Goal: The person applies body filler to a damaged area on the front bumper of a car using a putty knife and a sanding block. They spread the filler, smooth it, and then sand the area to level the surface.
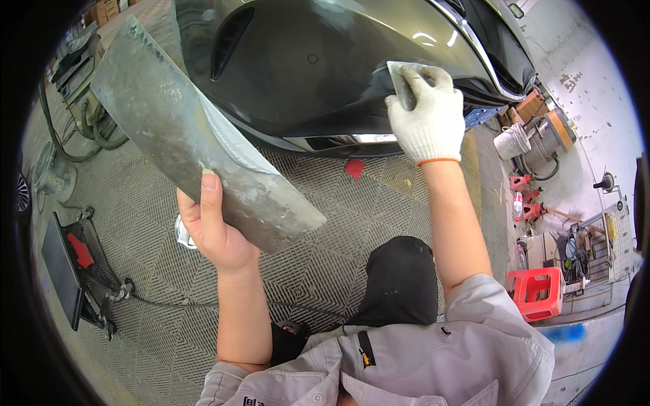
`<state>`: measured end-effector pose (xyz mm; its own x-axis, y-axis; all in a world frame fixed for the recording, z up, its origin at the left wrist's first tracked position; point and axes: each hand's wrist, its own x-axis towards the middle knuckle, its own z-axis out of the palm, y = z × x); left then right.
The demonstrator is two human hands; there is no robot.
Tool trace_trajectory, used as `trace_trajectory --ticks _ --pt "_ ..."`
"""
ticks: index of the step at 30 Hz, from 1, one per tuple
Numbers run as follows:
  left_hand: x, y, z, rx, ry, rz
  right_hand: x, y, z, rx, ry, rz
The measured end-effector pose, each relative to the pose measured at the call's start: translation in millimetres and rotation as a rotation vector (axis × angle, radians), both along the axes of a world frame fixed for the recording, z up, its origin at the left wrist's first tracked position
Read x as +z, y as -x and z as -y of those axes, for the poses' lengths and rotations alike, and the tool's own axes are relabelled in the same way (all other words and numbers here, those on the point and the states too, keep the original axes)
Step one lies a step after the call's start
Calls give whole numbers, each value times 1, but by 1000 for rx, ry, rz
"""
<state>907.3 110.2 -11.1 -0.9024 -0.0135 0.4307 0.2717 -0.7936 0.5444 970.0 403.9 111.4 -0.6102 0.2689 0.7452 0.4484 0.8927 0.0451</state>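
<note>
My left hand [213, 227], bare, grips a long grey metal plate [162, 122] by its lower edge, thumb on top; a streak of pale grey paste runs along the plate's right side. My right hand [425, 115], in a white knit glove with an orange cuff, holds a small thin flat spreader [399, 80] at the dark glossy car body panel [284, 74]; whether it touches the paint I cannot tell. A small dull smear shows on the panel near the spreader. A white round object [183, 233] is partly hidden behind my left hand.
Grated mat [311, 264] underfoot, with a red scrap [355, 168]. At left, a green machine with hoses [88, 118] and a black screen on a stand [61, 271]. At right, a vacuum canister [547, 135], white bucket [511, 142], red stool [535, 294], red containers and cluttered tools along the white wall.
</note>
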Motion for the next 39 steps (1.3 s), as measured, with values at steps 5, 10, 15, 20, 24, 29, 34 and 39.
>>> trace_trajectory --ticks 5,10,15,20,24,29,34,39 --pt "2 -2 0 12 9 -19 9 3 -3 -27 -29 -59" --pt "4 -3 -5 -2 2 -11 -16 13 13 15 -87 19" --pt "5 -4 -11 10 29 -4 -21 1 9 86 -94 32" --pt "7 -8 -14 59 65 -6 17 -25 -23 -12 33 -118" --pt "8 -7 -20 24 50 -20 25 -19 -29 -19 74 -88" --pt "6 -10 -28 14 75 -17 8 -10 -17 -68 27 -8" --pt "9 -13 -29 32 75 -26 23 -11 -19 -19 89 -132" --pt "15 -17 -30 25 103 -54 18 -14 -7 54 117 39"
